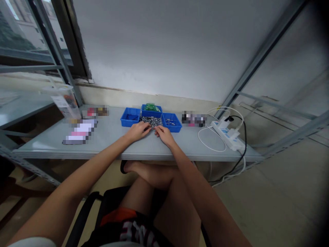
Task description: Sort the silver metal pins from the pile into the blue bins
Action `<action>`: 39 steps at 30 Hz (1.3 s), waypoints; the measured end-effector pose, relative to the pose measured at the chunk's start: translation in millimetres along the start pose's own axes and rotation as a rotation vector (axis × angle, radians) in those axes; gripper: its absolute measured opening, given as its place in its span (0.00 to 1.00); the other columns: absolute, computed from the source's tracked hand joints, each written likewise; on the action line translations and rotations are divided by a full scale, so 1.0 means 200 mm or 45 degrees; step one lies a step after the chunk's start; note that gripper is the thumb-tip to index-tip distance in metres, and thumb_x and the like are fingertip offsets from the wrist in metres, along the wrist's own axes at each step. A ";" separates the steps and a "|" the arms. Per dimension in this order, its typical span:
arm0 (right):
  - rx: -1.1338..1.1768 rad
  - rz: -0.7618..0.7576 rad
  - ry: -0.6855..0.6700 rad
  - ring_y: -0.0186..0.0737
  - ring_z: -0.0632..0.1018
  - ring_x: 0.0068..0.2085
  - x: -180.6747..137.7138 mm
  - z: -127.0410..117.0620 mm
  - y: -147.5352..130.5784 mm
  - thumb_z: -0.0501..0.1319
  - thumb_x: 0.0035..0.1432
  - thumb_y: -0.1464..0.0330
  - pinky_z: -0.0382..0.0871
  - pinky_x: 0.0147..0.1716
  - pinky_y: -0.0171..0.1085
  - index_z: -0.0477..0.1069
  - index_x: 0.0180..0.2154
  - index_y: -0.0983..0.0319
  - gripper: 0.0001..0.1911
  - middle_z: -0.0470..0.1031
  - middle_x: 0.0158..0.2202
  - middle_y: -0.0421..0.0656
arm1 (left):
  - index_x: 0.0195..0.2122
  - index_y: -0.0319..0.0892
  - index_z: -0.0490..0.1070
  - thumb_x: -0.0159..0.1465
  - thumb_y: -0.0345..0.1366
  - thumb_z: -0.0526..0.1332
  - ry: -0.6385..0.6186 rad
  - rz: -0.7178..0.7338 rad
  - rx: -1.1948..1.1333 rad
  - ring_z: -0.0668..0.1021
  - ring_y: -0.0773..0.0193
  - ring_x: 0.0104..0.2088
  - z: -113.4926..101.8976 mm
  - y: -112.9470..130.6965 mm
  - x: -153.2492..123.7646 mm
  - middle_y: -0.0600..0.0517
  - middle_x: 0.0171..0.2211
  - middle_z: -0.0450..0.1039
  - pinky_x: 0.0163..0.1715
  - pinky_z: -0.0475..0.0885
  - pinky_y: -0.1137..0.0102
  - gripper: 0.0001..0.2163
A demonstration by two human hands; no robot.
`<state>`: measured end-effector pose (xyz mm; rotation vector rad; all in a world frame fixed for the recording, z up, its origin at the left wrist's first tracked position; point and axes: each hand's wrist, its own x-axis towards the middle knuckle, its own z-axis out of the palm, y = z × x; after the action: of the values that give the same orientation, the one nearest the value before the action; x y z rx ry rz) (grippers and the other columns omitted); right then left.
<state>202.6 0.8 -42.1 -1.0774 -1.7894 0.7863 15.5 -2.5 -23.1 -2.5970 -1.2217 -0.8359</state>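
A heap of small shiny metal parts [152,121], possibly screws or pins, lies between the blue bins. At the heap's near edge, my left hand [138,131] rests with its fingers bent and drawn together. Close beside it on the right, my right hand [165,134] has thumb and fingers pinched at the same edge. What either pinch holds is too small to make out. The right blue bin [176,127] contains a few slim metal pieces. Dark items sit low in the left blue bin [125,121]. Green packets [150,107] fill the back blue bin [145,112].
A phone-like object [81,132], pixelated, lies left on the grey table [108,142], near a clear plastic cup [65,103]. Blurred items [194,119] sit right of the bins. A white power strip [227,135] with plugs and looping cables occupies the right end. Metal uprights [231,99] frame the table.
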 end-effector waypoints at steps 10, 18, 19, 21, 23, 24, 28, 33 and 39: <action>0.042 -0.018 -0.051 0.32 0.70 0.26 -0.01 0.00 0.00 0.56 0.54 0.60 0.65 0.29 0.32 0.70 0.33 0.62 0.12 0.69 0.24 0.38 | 0.42 0.44 0.69 0.65 0.41 0.50 -0.143 0.089 -0.044 0.74 0.62 0.37 0.02 -0.02 0.00 0.50 0.35 0.73 0.35 0.66 0.71 0.12; -0.008 -0.072 -0.069 0.32 0.69 0.26 -0.01 0.01 0.02 0.58 0.52 0.62 0.63 0.28 0.32 0.69 0.33 0.62 0.11 0.69 0.24 0.37 | 0.42 0.43 0.69 0.65 0.43 0.49 -0.152 0.092 -0.068 0.74 0.62 0.37 0.02 -0.02 0.00 0.50 0.36 0.73 0.36 0.66 0.71 0.13; 0.000 -0.058 -0.062 0.32 0.69 0.26 -0.01 0.01 0.02 0.58 0.52 0.62 0.63 0.28 0.32 0.69 0.33 0.62 0.10 0.69 0.24 0.37 | 0.42 0.44 0.69 0.65 0.43 0.49 -0.150 0.090 -0.075 0.74 0.61 0.37 0.02 -0.02 0.00 0.50 0.36 0.73 0.36 0.66 0.71 0.13; 0.029 -0.024 -0.038 0.32 0.69 0.25 0.00 0.01 0.03 0.57 0.52 0.62 0.64 0.27 0.33 0.68 0.33 0.62 0.10 0.68 0.23 0.37 | 0.42 0.43 0.68 0.65 0.43 0.49 -0.141 0.077 -0.078 0.74 0.61 0.37 0.01 -0.02 0.00 0.50 0.37 0.73 0.35 0.66 0.71 0.13; 0.063 0.005 -0.012 0.32 0.70 0.25 0.00 0.01 0.03 0.56 0.53 0.61 0.64 0.28 0.33 0.68 0.33 0.62 0.11 0.68 0.22 0.37 | 0.41 0.43 0.68 0.65 0.42 0.49 -0.120 0.054 -0.063 0.74 0.61 0.37 0.00 -0.02 0.00 0.50 0.36 0.73 0.35 0.66 0.70 0.13; 0.073 0.012 0.004 0.32 0.70 0.25 0.00 0.01 0.03 0.56 0.53 0.61 0.65 0.28 0.33 0.67 0.33 0.61 0.11 0.68 0.22 0.37 | 0.41 0.43 0.68 0.65 0.42 0.49 -0.106 0.041 -0.048 0.74 0.61 0.36 0.00 -0.02 0.00 0.50 0.36 0.73 0.35 0.66 0.70 0.13; 0.066 0.026 0.060 0.32 0.70 0.24 0.01 0.01 0.03 0.55 0.54 0.61 0.65 0.28 0.33 0.67 0.33 0.61 0.10 0.69 0.22 0.37 | 0.37 0.42 0.69 0.65 0.40 0.48 -0.082 0.022 0.007 0.74 0.61 0.35 0.01 -0.02 0.00 0.50 0.33 0.73 0.34 0.66 0.70 0.12; 0.050 0.023 0.088 0.32 0.70 0.23 0.01 0.01 0.04 0.55 0.54 0.61 0.64 0.27 0.33 0.67 0.33 0.61 0.10 0.68 0.22 0.36 | 0.37 0.42 0.68 0.65 0.39 0.48 -0.081 0.042 0.013 0.74 0.61 0.35 0.00 -0.02 0.01 0.49 0.33 0.73 0.34 0.66 0.70 0.12; 0.040 0.050 0.073 0.32 0.70 0.24 0.01 0.01 0.04 0.55 0.53 0.62 0.65 0.28 0.33 0.67 0.33 0.61 0.10 0.69 0.22 0.37 | 0.36 0.42 0.69 0.65 0.39 0.47 -0.142 0.060 -0.002 0.74 0.61 0.33 -0.01 -0.01 0.00 0.49 0.32 0.73 0.33 0.65 0.70 0.12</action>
<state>203.8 5.5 -48.1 -1.1066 -1.7075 0.7972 13.5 -0.9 -21.9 -2.6951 -1.1822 -0.6914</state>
